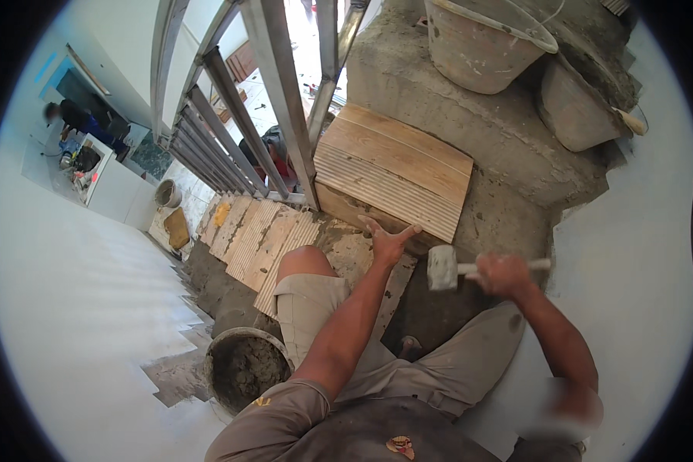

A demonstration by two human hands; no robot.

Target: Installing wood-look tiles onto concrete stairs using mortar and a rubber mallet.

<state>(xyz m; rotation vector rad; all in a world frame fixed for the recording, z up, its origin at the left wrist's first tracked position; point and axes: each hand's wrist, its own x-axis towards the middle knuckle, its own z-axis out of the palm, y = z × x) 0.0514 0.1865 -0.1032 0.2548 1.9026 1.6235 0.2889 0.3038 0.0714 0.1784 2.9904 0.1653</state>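
Note:
My right hand (505,276) is closed around the pale handle of a mallet (442,268). Its grey-white, mortar-smeared head hangs just in front of the step's right front part. With thumb and fingers spread, my left hand (389,240) rests against the front of the step, at a wood-look riser tile (348,204). Above the riser lies a wood-look tread tile (396,165) with a ribbed front band. Bare cement shows between this tile and the wall on the right. My left hand hides part of the riser.
Metal railing (277,92) rises along the left of the stairs. Two mortar-stained tubs (477,50) sit on the rough upper step. A bucket of mortar (246,369) stands by my left leg. Tiled steps (258,239) descend leftward; another person (92,127) is at the far left below.

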